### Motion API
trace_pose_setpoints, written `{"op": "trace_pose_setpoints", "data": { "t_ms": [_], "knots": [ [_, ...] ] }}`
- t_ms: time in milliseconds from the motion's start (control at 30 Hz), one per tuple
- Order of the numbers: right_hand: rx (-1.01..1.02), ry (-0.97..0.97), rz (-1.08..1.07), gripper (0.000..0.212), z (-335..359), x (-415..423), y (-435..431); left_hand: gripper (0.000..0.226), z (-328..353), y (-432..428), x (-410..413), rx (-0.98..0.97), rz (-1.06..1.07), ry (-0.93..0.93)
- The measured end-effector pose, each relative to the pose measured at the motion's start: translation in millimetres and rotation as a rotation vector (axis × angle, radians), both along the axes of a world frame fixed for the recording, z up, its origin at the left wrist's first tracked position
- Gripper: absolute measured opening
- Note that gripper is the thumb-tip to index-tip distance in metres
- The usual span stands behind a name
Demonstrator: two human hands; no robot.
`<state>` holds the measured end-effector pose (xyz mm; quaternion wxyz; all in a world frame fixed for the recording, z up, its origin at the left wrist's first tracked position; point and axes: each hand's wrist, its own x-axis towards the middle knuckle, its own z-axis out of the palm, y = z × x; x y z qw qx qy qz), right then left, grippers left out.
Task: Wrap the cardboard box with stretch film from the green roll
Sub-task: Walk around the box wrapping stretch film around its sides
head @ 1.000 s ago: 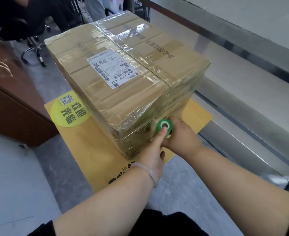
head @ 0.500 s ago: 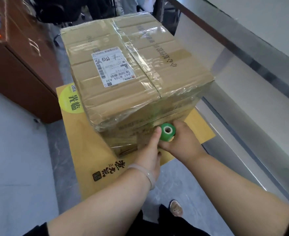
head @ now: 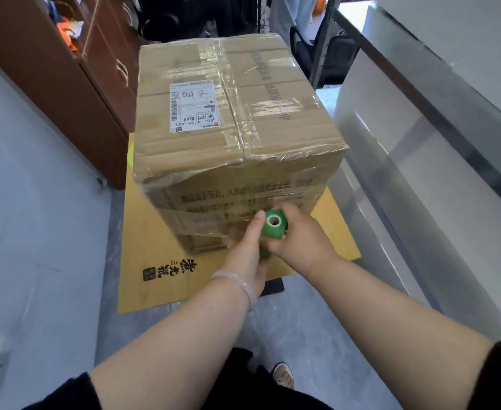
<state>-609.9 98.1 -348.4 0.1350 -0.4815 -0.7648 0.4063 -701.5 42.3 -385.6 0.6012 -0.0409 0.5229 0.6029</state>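
Both hands are on the green roll (head: 274, 228), held low against the near face of the cardboard box (head: 237, 137). The right hand (head: 302, 242) curls round it, and the left hand (head: 244, 253) grips it with the thumb up beside the core. Stretch film (head: 202, 223) bands that face, and the box sits on a yellow floor mat (head: 154, 255)

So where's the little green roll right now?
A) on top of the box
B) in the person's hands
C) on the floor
B: the left hand and right hand grip the small green roll of stretch film by the near side of the brown cardboard box.
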Motion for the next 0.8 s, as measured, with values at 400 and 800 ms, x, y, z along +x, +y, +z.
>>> {"op": "trace_pose_setpoints", "data": {
  "t_ms": [400,800],
  "knots": [
    [0.068,0.107,-0.029,0.055,-11.2,25.3,15.8,0.033,8.3,21.5,20.2,0.064,-0.159,-0.071],
    [0.109,-0.098,-0.097,0.041,-1.8,39.3,36.5,0.118,9.0,38.0,56.1,-0.009,0.044,0.004]
  ]
}}
